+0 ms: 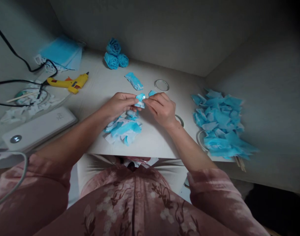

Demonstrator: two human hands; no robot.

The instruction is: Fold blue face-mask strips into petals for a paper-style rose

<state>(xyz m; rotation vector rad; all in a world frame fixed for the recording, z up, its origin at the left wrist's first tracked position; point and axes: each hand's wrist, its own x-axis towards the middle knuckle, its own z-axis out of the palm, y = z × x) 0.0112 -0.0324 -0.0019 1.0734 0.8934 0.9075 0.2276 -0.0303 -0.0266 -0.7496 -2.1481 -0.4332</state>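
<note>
My left hand pinches a small blue-and-white fabric piece between thumb and fingers, above the desk. Close against it from the other side, my right hand has its thumb and forefinger closed on the piece's edge. A bit of blue fabric shows behind my right fingers; whether it is held cannot be told. Below my left hand lies a loose pile of blue and white cut pieces. A folded blue strip rests just beyond both hands.
Three blue fabric roses stand at the back. Leftward are stacked face masks, a yellow glue gun with black cable, white scraps and a white power bank. Rightward lie a clear ring and a large blue fabric heap.
</note>
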